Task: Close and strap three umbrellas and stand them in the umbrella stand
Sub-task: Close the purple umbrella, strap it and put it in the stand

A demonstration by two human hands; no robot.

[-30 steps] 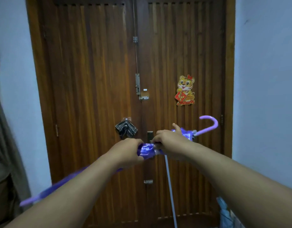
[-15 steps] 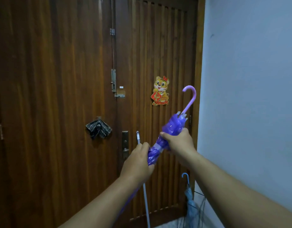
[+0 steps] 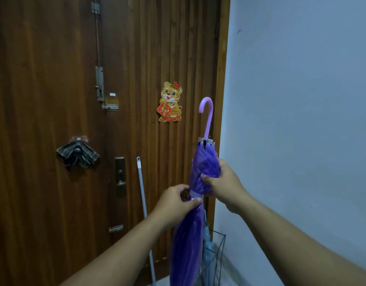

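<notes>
Purple umbrella (image 3: 187, 234) closed and held near upright, hooked handle up, before the wooden door (image 3: 54, 100), left hand (image 3: 174, 203) pinching its strap band, right hand (image 3: 221, 182) curled round the bunched canopy above, just beside the wire umbrella stand (image 3: 216, 254) holding a pale-blue umbrella (image 3: 208, 244).

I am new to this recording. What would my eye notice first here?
First, the purple umbrella, folded and held upright in the middle, gripped by the left hand and right hand. Next, the tiger sticker on the wooden door, and the wire umbrella stand at bottom right.
</notes>
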